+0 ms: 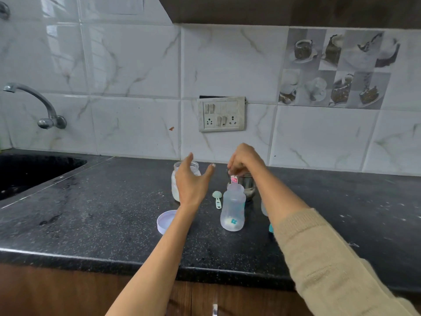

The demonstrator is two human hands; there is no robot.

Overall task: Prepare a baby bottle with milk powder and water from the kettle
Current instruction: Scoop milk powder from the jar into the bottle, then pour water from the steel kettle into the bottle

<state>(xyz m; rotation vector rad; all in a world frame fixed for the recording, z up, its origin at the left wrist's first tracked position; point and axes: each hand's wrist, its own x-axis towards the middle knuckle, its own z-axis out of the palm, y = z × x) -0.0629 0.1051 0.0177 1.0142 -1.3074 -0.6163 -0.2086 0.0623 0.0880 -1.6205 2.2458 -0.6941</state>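
Observation:
An uncapped clear baby bottle (232,208) stands upright on the black counter (114,213), with a little white powder at its bottom. Just behind it sits a small steel kettle pot (248,184); my right hand (245,159) pinches its near rim from above. My left hand (193,181) hovers open, fingers spread, in front of the uncapped milk powder jar (176,185). The jar's pale lid (165,221) lies flat near my left forearm. A light green scoop (216,198) rests between jar and bottle. My right arm partly hides a teal bottle cap (271,228).
A dark sink (34,172) is sunk into the counter at far left, below a wall tap (34,99). A switchboard with sockets (221,114) is on the tiled wall behind the items. The counter's front edge (136,263) runs above wooden cabinets.

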